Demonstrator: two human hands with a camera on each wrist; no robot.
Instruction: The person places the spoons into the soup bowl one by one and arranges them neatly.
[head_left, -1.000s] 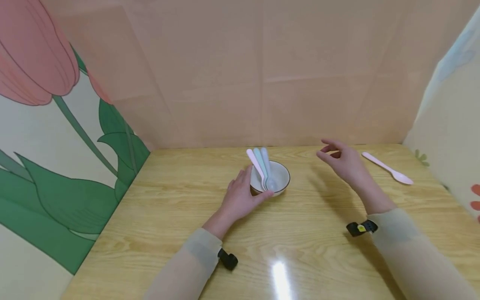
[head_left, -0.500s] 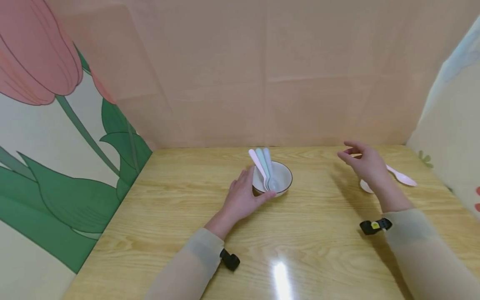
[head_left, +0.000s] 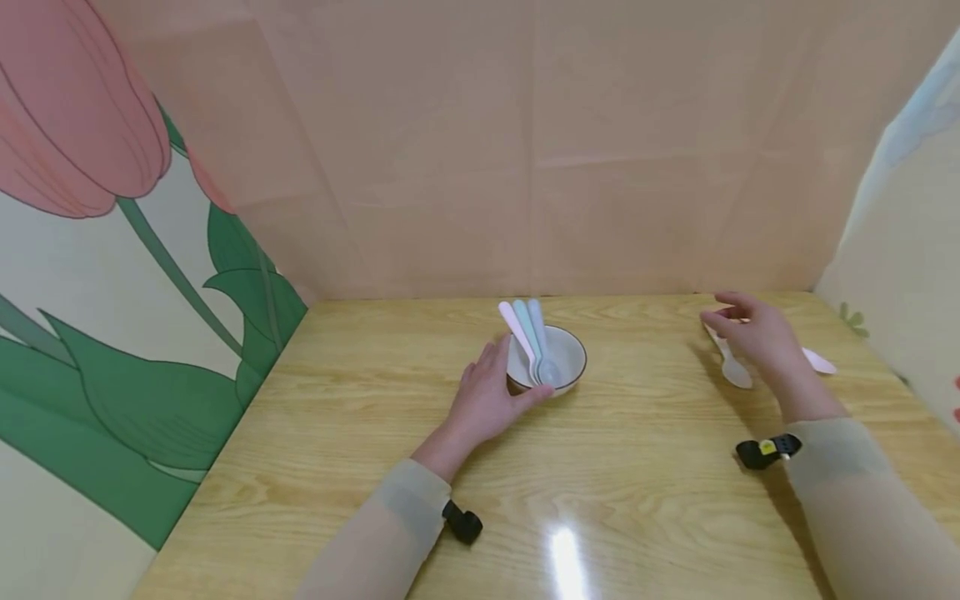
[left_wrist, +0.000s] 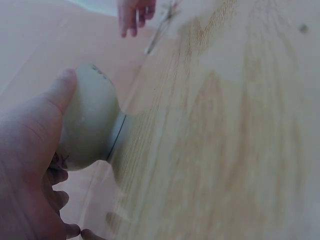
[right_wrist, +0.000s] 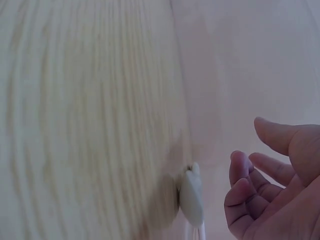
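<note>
My left hand (head_left: 483,396) holds a small white bowl (head_left: 576,358) with a dark rim, thumb along its front and fingers on its left side. Leaning together in the bowl are a pink spoon (head_left: 516,330), a mint green spoon (head_left: 526,323) and a pale blue spoon (head_left: 537,327). My right hand (head_left: 763,340) hovers with loosely bent fingers over a whitish spoon (head_left: 737,373) lying on the table. In the right wrist view nothing sits between its thumb and fingers, and a spoon (right_wrist: 191,197) lies beside them. A second pink spoon (head_left: 820,362) lies farther right, its handle hidden by the right hand.
The wood-grain table (head_left: 630,483) runs back to a plain pinkish backdrop (head_left: 420,150). A panel printed with tulips (head_left: 150,358) borders the left side, and a pale panel (head_left: 915,250) borders the right.
My right hand has moved right and lowered a little, from bare table to above the whitish spoon, which has come into view. The left hand has stayed on the bowl.
</note>
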